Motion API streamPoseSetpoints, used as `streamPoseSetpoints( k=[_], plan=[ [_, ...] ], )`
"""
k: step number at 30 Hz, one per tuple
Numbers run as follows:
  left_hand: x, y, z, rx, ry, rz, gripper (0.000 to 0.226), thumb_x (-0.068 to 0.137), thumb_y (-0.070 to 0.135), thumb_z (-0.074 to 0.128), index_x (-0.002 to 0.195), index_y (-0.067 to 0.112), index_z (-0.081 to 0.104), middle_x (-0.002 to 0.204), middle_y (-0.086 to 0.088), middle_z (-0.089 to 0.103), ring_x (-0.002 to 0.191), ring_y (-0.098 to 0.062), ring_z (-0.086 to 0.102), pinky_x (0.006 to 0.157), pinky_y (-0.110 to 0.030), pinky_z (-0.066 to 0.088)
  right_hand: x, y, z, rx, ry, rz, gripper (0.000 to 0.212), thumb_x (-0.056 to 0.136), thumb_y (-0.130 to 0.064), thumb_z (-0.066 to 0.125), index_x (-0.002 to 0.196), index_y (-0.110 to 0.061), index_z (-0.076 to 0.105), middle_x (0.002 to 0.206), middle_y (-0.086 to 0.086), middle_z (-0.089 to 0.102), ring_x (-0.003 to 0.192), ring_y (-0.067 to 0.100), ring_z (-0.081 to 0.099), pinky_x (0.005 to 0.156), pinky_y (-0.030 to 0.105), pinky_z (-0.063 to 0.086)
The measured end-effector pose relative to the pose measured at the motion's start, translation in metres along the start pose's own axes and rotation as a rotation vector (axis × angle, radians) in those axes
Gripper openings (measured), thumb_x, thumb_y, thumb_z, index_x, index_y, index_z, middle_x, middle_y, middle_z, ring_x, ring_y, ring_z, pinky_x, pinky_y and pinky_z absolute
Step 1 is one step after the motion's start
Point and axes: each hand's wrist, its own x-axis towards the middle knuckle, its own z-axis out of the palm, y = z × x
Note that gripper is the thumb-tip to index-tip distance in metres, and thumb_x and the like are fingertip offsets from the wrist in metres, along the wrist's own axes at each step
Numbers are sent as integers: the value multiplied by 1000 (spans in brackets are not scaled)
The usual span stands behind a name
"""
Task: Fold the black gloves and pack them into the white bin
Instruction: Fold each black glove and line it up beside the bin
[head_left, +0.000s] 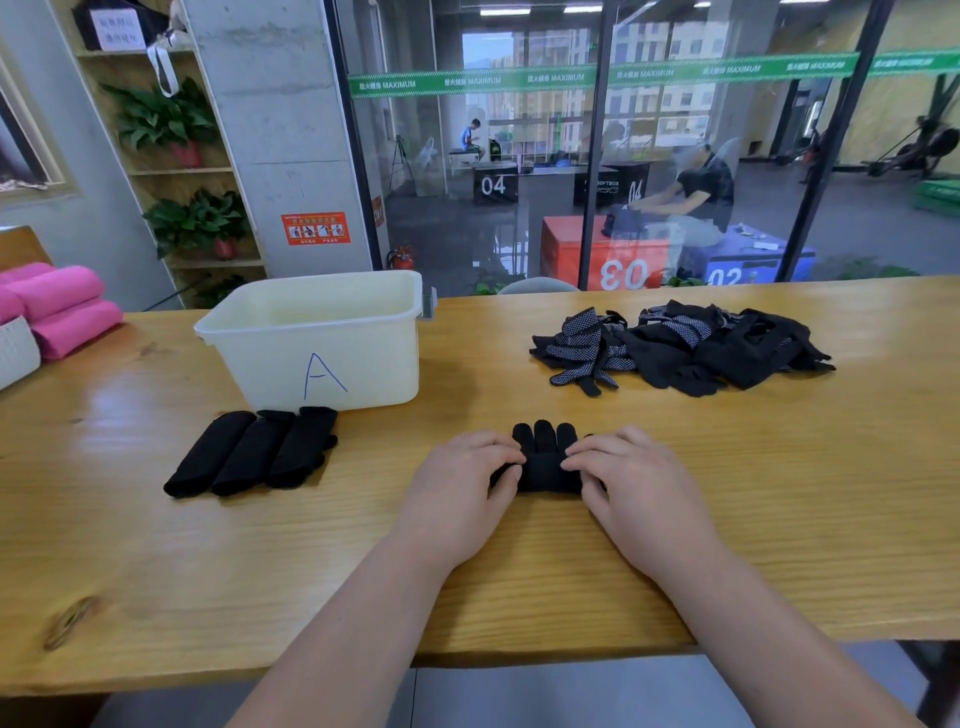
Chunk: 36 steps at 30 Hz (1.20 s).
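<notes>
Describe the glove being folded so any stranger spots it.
On the wooden table, look right of the three folded bundles before the white bin. The glove lies between the left hand and right hand, both gripping it. Unlike the loose pile behind, only it is held, fingertips poking out.

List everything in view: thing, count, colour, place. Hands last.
table: one, light wood, foreground.
bin: one, white, marked A, far left-centre of the table.
folded gloves: three, black, side by side in front of the bin.
glove: one, black, under both hands.
glove pile: one, black with white dots, far right.
rolls: several, pink, left edge.
plants: two, green, background, far left.
left hand: grips the glove's left side.
right hand: grips its right side.
</notes>
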Motion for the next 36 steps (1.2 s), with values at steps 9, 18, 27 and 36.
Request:
streamPoseSetpoints(
  k=[9, 18, 27, 36],
  plan=[
    [-2, 1, 0, 38, -86, -6, 43, 93, 54, 68, 130, 33, 70, 130, 22, 67, 123, -6, 53, 105, -38, 47, 0, -5, -11, 76, -134, 86, 34, 88, -49, 63, 121, -42, 71, 109, -28, 67, 103, 6, 50, 87, 31, 51],
    [-3, -2, -6, -150, -104, -180, 32, 100, 52, 61, 133, 48, 61, 124, 16, 61, 118, -7, 56, 107, -35, 49, -2, 6, -8, 362, -145, 257, 39, 96, -38, 69, 131, -52, 60, 110, -30, 61, 99, -8, 52, 80, 12, 41],
    [-3, 6, -12, -193, 14, -203, 30, 100, 48, 65, 130, 42, 62, 118, 21, 63, 117, -1, 56, 104, -33, 46, -1, 8, -7, 379, -98, 334, 26, 99, -51, 61, 125, -53, 61, 109, -19, 63, 84, 3, 56, 73, 21, 44],
    [1, 2, 2, 108, 79, 68, 22, 100, 37, 65, 119, 34, 76, 117, 22, 62, 118, -9, 50, 101, -31, 38, -2, 1, 0, 19, 87, 133, 18, 99, -36, 66, 110, -31, 79, 116, -16, 60, 103, 10, 52, 76, 28, 49]
  ],
)
